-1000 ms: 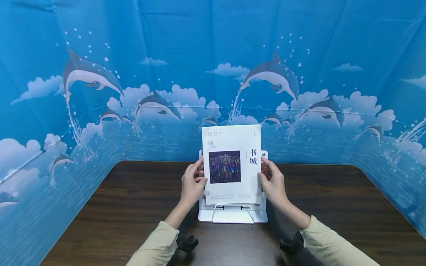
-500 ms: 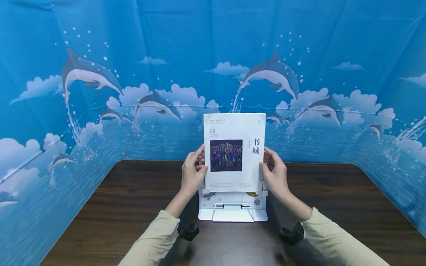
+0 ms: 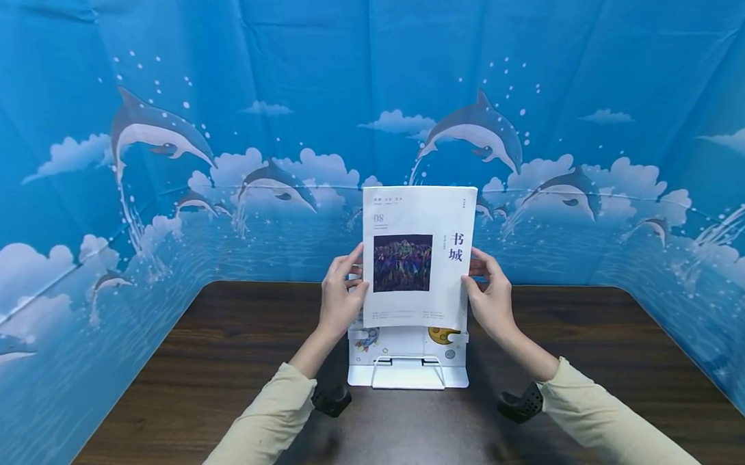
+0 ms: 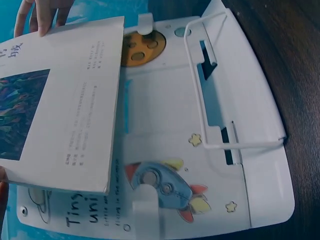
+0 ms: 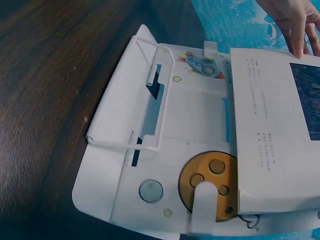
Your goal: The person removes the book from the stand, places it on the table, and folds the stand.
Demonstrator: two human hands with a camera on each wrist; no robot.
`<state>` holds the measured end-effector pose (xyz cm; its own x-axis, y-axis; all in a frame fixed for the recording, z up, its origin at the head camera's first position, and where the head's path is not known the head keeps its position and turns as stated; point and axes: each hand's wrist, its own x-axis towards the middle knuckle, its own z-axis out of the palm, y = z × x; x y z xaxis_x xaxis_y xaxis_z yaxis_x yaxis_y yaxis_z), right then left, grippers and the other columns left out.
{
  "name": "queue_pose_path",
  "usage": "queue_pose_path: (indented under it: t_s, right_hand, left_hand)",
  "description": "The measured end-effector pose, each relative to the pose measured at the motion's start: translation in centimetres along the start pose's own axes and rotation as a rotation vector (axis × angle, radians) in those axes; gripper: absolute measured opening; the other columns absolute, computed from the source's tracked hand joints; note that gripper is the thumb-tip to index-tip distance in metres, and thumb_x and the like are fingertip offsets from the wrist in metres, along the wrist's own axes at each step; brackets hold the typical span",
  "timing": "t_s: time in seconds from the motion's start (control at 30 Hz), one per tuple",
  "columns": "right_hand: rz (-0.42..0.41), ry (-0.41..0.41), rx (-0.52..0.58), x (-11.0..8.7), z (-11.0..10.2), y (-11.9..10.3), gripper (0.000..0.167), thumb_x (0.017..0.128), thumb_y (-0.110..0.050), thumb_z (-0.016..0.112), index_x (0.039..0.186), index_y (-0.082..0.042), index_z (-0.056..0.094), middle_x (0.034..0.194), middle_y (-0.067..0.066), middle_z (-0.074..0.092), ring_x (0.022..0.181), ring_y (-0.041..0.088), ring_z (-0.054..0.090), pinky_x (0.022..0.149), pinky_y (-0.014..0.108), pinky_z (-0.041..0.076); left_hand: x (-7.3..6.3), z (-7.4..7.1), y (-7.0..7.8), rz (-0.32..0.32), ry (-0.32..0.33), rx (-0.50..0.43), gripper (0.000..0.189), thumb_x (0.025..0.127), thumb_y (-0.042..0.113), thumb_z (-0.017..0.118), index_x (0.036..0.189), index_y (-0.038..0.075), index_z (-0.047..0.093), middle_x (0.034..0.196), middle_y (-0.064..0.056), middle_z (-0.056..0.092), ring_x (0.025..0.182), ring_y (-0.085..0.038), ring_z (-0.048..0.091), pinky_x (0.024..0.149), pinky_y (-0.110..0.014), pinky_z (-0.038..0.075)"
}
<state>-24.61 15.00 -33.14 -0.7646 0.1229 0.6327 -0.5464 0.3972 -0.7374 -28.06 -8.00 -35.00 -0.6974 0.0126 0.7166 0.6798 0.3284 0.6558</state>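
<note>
The table (image 3: 404, 436) carries the white stand (image 3: 407, 341), wire bracket (image 3: 407, 388) foremost, side clips (image 4: 146, 212) behind. Left hand (image 3: 342, 296) and right hand (image 3: 492, 295): pinch grip on opposite side edges of the book (image 3: 419, 258), positioned in front of the stand, above the clips. Caution: uneven finger pressure may twist or drop the book; sideways drift may snag a clip. Rear: dolphin backdrop (image 3: 317, 63).

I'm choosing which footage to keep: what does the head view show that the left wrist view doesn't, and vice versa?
Only the head view: the printed dolphins and both sleeves.
Only the left wrist view: the lettering "Tiny" on the white stand.
Both: the booklet, the stand, its wire support, and the right hand at the booklet's edge.
</note>
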Motion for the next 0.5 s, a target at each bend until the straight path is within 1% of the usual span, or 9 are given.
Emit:
queue_pose_path:
  t_s: [0.1,0.2,0.3,0.4,0.5]
  right_hand:
    - [-0.001,-0.013,-0.006,0.2,-0.7,0.3,0.044,0.083,0.015,0.052,0.125,0.010,0.044,0.103,0.026,0.053,0.087,0.032,0.053,0.064,0.012,0.043]
    - [0.000,-0.036,-0.013,0.4,-1.6,1.6,0.044,0.084,0.013,0.052,0.127,0.008,0.044,0.103,0.024,0.053,0.087,0.029,0.052,0.065,0.010,0.042]
    - [0.007,-0.069,-0.039,0.6,-2.5,2.9,0.046,0.085,0.009,0.053,0.129,0.004,0.043,0.105,0.020,0.053,0.087,0.025,0.052,0.066,0.010,0.042]
    - [0.016,-0.098,-0.074,0.6,-3.6,3.3,0.046,0.086,0.008,0.052,0.130,0.002,0.042,0.106,0.018,0.053,0.086,0.022,0.050,0.065,0.012,0.043]
    - [0.029,-0.124,-0.098,0.4,-4.7,3.3,0.046,0.086,0.008,0.052,0.130,0.003,0.042,0.106,0.018,0.053,0.085,0.020,0.050,0.065,0.013,0.043]
  left_hand:
    - [-0.1,0.2,0.5,-0.011,-0.029,-0.018,0.063,0.073,-0.021,0.060,0.130,0.004,0.048,0.108,-0.019,0.052,0.088,-0.029,0.056,0.070,-0.038,0.054]
    - [-0.2,0.5,1.1,-0.036,-0.067,-0.025,0.065,0.073,-0.019,0.060,0.132,0.004,0.047,0.109,-0.019,0.051,0.088,-0.027,0.056,0.070,-0.034,0.054]
    - [-0.4,0.9,1.6,-0.057,-0.108,-0.032,0.066,0.074,-0.018,0.060,0.133,0.005,0.044,0.109,-0.018,0.050,0.087,-0.025,0.055,0.070,-0.030,0.053]
    - [-0.6,1.4,2.1,-0.079,-0.144,-0.046,0.067,0.074,-0.018,0.061,0.134,0.005,0.043,0.110,-0.017,0.049,0.087,-0.024,0.054,0.070,-0.028,0.053]
    - [-1.0,2.0,2.8,-0.110,-0.182,-0.079,0.067,0.074,-0.017,0.061,0.135,0.003,0.040,0.112,-0.018,0.047,0.089,-0.026,0.054,0.071,-0.030,0.053]
